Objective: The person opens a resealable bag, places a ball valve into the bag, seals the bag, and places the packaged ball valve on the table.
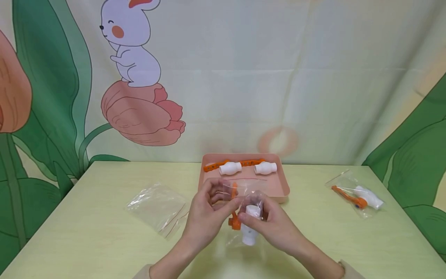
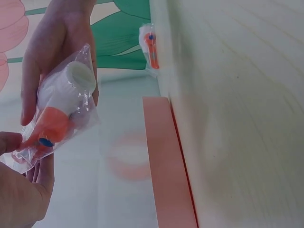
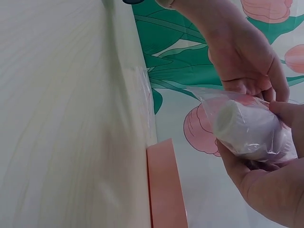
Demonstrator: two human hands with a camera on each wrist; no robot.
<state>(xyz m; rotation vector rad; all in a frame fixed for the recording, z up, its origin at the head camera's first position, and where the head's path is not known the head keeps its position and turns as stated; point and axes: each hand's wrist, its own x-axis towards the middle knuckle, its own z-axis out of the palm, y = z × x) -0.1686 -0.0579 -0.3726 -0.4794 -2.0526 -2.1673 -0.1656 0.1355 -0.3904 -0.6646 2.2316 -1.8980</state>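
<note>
Above the near side of the table, both hands hold a clear zip bag [image 1: 228, 241]. In it are a white plastic tube piece [image 1: 249, 234] with a bulging middle and an orange lever-like piece [image 1: 235, 222] with a round end. My left hand [image 1: 203, 213] pinches the bag's upper part between thumb and fingers, beside the orange lever. My right hand [image 1: 275, 223] grips the bag round the white piece, thumb in front. A blue spot shows on the orange piece [image 2: 54, 124] in the left wrist view. Whether the bag's mouth is open cannot be told.
Behind the hands stands a pink tray [image 1: 285, 190] with two white tube pieces [image 1: 230, 168] and orange levers [image 1: 212, 166]. At left on the table [image 1: 104, 232] lies a flat clear bag [image 1: 156, 209]. Another filled bag [image 1: 359, 197] lies at right. A printed curtain [image 1: 226, 97] hangs behind.
</note>
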